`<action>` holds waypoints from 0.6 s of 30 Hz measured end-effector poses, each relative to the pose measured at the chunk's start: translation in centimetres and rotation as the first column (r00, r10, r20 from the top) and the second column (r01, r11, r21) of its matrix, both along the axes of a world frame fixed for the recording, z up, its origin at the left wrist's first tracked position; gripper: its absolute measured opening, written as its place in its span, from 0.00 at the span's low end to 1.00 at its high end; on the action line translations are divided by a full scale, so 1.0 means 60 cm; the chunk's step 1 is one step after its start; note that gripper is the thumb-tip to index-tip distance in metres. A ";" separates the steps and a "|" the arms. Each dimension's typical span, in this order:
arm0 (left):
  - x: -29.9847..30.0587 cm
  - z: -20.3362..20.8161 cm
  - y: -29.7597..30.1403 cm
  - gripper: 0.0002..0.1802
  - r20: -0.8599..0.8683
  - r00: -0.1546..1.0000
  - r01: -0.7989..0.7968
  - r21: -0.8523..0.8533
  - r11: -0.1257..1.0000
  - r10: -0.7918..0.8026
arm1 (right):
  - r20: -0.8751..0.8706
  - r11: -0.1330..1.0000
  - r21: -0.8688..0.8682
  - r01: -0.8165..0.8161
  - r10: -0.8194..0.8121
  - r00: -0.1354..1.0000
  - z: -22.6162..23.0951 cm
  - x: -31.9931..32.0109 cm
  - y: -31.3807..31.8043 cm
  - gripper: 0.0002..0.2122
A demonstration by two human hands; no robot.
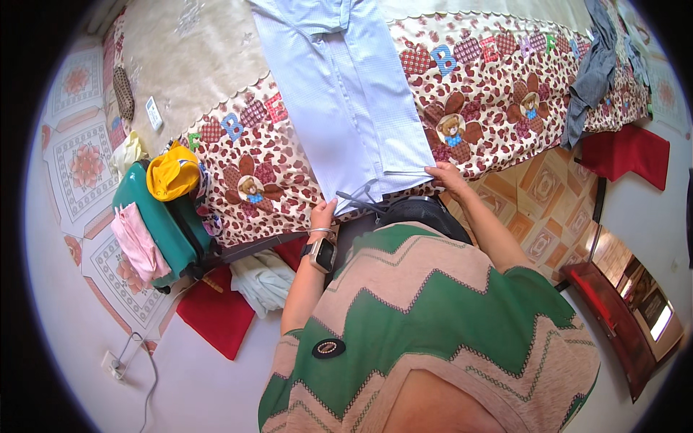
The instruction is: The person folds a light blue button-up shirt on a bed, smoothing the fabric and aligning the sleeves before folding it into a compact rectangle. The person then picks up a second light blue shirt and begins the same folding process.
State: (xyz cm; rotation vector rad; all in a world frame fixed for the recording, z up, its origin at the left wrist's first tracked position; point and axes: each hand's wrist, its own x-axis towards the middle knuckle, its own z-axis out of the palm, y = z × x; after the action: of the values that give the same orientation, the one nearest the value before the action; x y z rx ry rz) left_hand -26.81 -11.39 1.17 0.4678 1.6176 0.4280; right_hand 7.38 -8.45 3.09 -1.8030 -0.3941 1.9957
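A long pale blue garment [339,108] with a fine check lies flat over the edge of a bed, its far part reaching the top of the view. Whether it is a shirt or trousers I cannot tell. At its near left corner my left hand [323,215] is closed on the hem, a watch and a bangle on that wrist. My right hand [446,178] pinches the near right corner between thumb and fingers. The near edge is stretched between both hands, close to my body. A grey cord [357,200] hangs in front of my waist, just below the hem.
The bed has a patterned cover [498,94] and a beige fuzzy blanket [195,50]. On the left stands a green suitcase [155,231] bearing a yellow cap [173,171] and a pink cloth [138,242]. Grey clothes [592,79] hang at right. A mirrored cabinet [621,317] stands lower right.
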 end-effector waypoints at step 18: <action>-0.038 0.090 0.435 0.14 0.223 0.917 -0.378 0.216 0.900 0.332 | -0.016 0.909 0.405 0.099 -0.101 0.995 0.051 -0.062 0.439 0.16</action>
State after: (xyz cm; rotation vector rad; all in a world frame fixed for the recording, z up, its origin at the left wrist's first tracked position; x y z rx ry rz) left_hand -29.07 14.72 6.60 0.3102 1.4759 0.9405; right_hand 3.64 17.91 6.16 -1.5330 -0.6513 1.6879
